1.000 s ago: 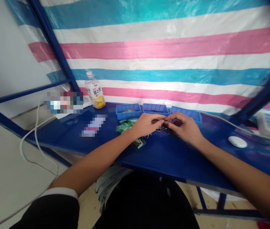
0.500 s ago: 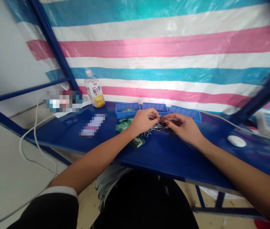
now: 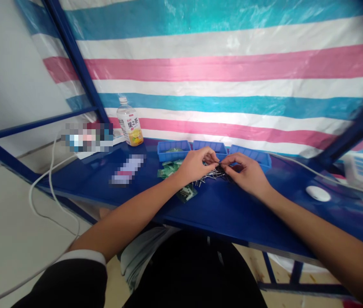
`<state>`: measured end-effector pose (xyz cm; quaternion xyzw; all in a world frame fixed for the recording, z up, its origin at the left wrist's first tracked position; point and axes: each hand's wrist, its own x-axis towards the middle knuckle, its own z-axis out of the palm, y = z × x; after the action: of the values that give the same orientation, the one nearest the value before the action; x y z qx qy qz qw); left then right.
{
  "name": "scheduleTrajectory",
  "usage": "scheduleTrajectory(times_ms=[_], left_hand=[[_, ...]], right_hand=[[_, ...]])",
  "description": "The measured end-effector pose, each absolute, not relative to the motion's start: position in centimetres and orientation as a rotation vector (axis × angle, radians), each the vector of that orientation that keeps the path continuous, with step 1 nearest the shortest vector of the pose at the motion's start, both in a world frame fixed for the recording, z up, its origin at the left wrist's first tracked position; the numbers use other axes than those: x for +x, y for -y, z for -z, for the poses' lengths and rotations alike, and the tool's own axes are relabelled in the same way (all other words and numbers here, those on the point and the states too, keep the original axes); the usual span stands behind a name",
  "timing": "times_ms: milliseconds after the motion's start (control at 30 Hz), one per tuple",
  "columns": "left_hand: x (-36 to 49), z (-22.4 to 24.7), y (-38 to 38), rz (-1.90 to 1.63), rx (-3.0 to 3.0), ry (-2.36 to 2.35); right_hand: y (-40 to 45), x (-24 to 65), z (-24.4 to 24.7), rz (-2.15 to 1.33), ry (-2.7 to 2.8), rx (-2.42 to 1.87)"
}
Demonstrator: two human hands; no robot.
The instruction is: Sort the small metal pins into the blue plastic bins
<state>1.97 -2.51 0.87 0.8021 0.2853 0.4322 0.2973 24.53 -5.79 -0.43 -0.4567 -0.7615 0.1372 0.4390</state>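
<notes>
My left hand and my right hand meet above the blue table, fingertips pinched close together. Between them is a small, thin dark piece, too tiny to identify. Beneath the fingers lies a pile of metal pins, with darker pieces toward the right hand. Small green packets are heaped left of my left hand, and another green packet with pins on it lies nearer the table's front edge.
Three blue trays, left, middle and right, line the back. A drink bottle stands at the back left. A white oval object and a white cable lie at the right.
Both hands remain over the pile; the fingertips have shifted slightly and a thin dark piece shows more clearly between them. The whole view has moved a little.
</notes>
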Motion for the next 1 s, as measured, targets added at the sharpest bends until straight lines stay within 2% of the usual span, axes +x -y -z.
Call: scheduleTrajectory(times_ms=[367, 833, 1000], left_hand=[[1.9, -0.3, 2.1, -1.159, 2.100, -0.658], [1.3, -0.8, 2.2, -1.062, 2.248, -0.835], [1.2, -1.1, 2.5, -0.995, 2.312, -0.888]], right_hand=[[5.9, 23.3, 0.2, -0.328, 1.944, -1.149], [5.2, 23.1, 0.1, -0.134, 2.047, -1.037], [5.0, 23.4, 0.7, -0.186, 1.956, -1.034]])
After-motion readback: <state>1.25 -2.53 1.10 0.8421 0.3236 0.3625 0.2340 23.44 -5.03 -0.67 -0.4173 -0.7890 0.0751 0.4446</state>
